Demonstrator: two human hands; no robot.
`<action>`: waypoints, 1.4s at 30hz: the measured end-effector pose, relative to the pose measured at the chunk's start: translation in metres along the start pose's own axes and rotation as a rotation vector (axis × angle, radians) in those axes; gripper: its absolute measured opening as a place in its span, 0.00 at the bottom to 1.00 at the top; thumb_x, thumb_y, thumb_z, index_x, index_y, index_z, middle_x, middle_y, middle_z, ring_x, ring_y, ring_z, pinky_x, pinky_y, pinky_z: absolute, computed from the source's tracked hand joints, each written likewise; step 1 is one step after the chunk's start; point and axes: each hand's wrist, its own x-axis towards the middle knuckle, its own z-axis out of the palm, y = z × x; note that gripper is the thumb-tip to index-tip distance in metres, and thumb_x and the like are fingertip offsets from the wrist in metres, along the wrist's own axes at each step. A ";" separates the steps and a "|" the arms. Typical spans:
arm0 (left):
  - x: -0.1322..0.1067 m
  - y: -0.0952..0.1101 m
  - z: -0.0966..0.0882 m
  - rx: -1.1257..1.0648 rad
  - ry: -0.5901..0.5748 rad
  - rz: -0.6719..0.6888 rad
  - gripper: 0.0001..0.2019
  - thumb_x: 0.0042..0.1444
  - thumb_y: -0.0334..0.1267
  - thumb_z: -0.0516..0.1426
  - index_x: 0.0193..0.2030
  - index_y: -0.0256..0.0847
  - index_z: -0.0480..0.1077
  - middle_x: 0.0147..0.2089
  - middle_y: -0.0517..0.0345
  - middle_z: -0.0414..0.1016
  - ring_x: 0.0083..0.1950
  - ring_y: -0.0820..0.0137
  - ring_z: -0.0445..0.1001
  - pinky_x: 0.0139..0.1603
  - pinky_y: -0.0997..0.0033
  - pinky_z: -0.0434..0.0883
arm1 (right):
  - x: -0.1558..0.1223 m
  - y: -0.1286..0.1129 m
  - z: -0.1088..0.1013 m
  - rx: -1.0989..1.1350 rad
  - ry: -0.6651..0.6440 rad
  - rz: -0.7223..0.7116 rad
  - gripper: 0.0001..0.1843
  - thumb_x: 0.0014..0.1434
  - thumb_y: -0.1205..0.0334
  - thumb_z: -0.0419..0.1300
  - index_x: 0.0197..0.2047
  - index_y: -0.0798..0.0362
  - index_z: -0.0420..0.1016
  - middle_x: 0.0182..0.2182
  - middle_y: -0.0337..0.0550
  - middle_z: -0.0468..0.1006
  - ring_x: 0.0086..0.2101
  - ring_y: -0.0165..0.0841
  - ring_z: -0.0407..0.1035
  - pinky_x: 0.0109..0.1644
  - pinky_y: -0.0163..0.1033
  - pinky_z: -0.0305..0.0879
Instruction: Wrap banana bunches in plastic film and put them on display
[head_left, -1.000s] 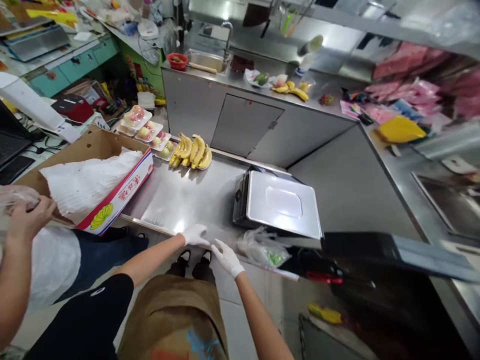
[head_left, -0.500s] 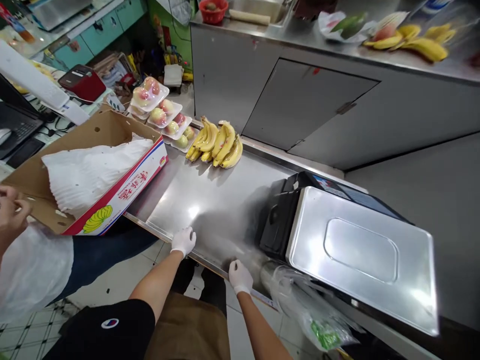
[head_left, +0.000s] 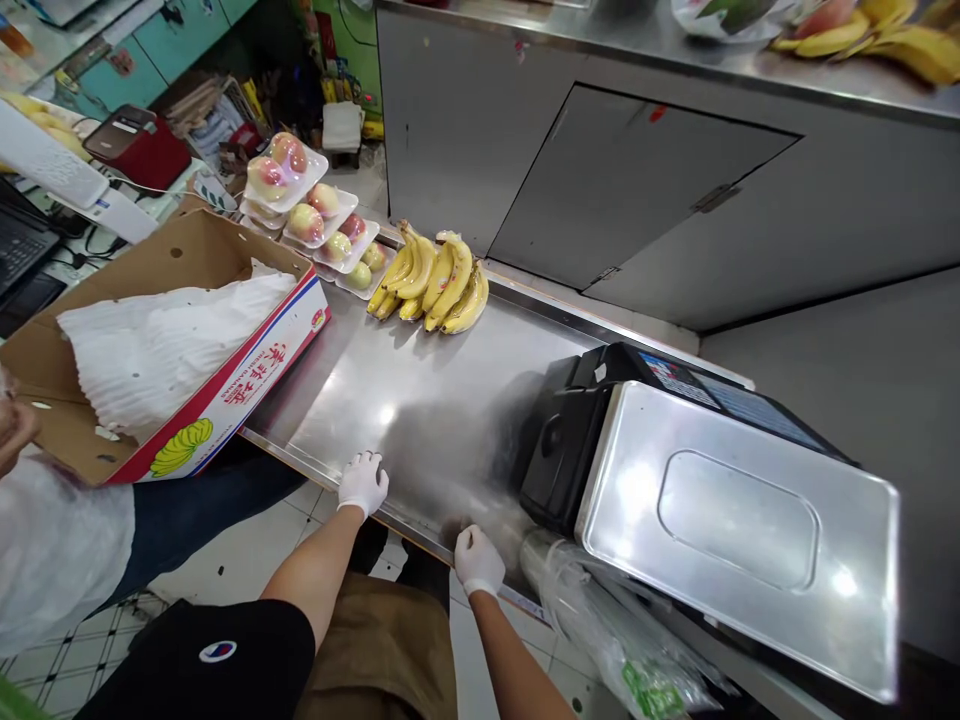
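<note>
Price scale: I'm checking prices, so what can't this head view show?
In the head view:
Price scale's display: slanted and too small to read, partly behind the steel plate.
Cardboard carton: white foam sheet hides what lies beneath.
Plastic bag: cut off by the lower edge.
Co-worker's hand: cut off by the left edge.

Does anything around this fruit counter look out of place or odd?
Yes: the cardboard fruit box seems to stick out past the edge of the steel counter, so it looks poorly supported. The white foam sheet inside it is also rumpled rather than lying flat.
</note>
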 end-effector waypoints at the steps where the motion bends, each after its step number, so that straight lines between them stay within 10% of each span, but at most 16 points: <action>1: 0.001 -0.002 0.003 -0.002 0.011 0.004 0.18 0.70 0.40 0.53 0.61 0.41 0.76 0.60 0.43 0.78 0.63 0.52 0.74 0.63 0.55 0.71 | 0.000 0.000 0.000 -0.002 -0.001 -0.001 0.21 0.78 0.61 0.46 0.41 0.51 0.80 0.42 0.49 0.87 0.41 0.37 0.78 0.37 0.40 0.47; 17: 0.003 -0.007 0.015 -0.070 0.063 0.017 0.22 0.68 0.38 0.56 0.67 0.42 0.75 0.72 0.43 0.72 0.73 0.51 0.67 0.74 0.53 0.65 | 0.000 0.001 0.000 -0.006 -0.017 0.007 0.21 0.78 0.60 0.46 0.41 0.50 0.79 0.42 0.47 0.85 0.43 0.37 0.77 0.37 0.39 0.50; 25: -0.003 -0.006 0.003 -0.103 0.052 0.067 0.22 0.69 0.35 0.54 0.67 0.41 0.74 0.71 0.38 0.71 0.74 0.47 0.67 0.73 0.53 0.65 | 0.002 0.007 0.007 0.032 0.135 -0.050 0.20 0.73 0.62 0.51 0.53 0.52 0.84 0.55 0.53 0.80 0.58 0.46 0.71 0.57 0.43 0.66; 42: 0.003 -0.008 0.017 -0.061 0.061 0.021 0.23 0.67 0.36 0.55 0.67 0.42 0.76 0.72 0.44 0.72 0.73 0.52 0.66 0.73 0.56 0.65 | 0.005 0.014 0.016 0.081 0.197 -0.074 0.25 0.71 0.61 0.53 0.63 0.56 0.85 0.65 0.59 0.76 0.65 0.52 0.66 0.69 0.48 0.61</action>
